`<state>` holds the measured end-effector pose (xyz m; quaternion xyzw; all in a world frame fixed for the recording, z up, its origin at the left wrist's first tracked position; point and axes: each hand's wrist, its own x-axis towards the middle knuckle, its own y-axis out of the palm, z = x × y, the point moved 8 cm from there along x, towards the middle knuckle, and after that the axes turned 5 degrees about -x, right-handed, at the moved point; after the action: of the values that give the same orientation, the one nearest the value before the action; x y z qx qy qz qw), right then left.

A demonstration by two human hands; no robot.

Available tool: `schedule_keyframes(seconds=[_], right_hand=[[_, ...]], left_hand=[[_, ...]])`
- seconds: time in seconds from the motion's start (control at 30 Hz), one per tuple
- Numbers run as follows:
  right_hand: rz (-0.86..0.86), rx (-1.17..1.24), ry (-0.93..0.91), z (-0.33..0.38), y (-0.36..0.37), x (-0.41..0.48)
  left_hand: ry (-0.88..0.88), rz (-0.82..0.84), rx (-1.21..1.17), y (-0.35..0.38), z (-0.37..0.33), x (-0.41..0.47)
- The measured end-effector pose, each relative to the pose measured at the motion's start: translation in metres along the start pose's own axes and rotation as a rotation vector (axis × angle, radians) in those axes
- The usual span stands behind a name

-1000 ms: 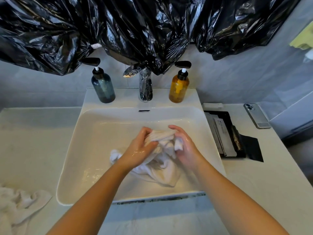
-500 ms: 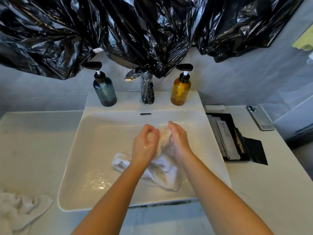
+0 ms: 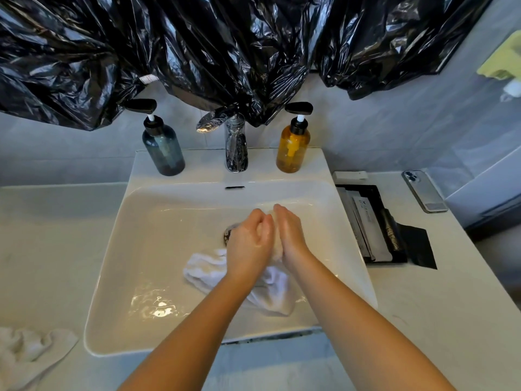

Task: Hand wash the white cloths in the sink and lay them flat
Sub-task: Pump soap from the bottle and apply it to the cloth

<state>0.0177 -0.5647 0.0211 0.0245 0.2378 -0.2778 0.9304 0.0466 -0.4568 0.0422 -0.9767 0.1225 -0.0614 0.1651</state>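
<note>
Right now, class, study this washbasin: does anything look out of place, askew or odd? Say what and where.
Crumpled black plastic sheeting hangs across the wall above the sink, drooping onto the faucet. A white cloth lies bunched, not flat, on the counter at front left.

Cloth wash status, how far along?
Done: nothing lies flat; one crumpled cloth sits on the counter, washed or not unclear. In hand: left hand and right hand press a white cloth between them over the sink. Left: finish washing, lay both flat.
</note>
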Motion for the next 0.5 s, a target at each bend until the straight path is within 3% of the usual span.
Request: schedule_keyframes(seconds=[0.07, 0.13, 0.27, 0.33, 0.4, 0.5], right_hand=[[-0.003, -0.055, 0.013, -0.004, 0.010, -0.004], [0.026, -0.072, 0.004, -0.008, 0.009, -0.010], [0.008, -0.093, -0.148, 0.015, -0.026, -0.013], [0.023, -0.099, -0.154, 0.022, -0.044, -0.008], [0.070, -0.239, -0.151, 0.019, -0.062, -0.002], [0.251, -0.709, -0.269, 0.011, -0.067, 0.001]], left_hand=[[-0.074, -0.053, 0.038, -0.004, 0.008, 0.012], [-0.104, 0.004, 0.026, -0.009, 0.018, 0.029], [-0.049, 0.336, 0.145, -0.010, 0.033, 0.028], [-0.006, 0.551, 0.422, -0.007, 0.053, 0.013], [0.046, 0.587, 0.589, -0.016, 0.069, 0.007], [0.004, 0.542, 0.262, -0.036, 0.057, 0.004]])
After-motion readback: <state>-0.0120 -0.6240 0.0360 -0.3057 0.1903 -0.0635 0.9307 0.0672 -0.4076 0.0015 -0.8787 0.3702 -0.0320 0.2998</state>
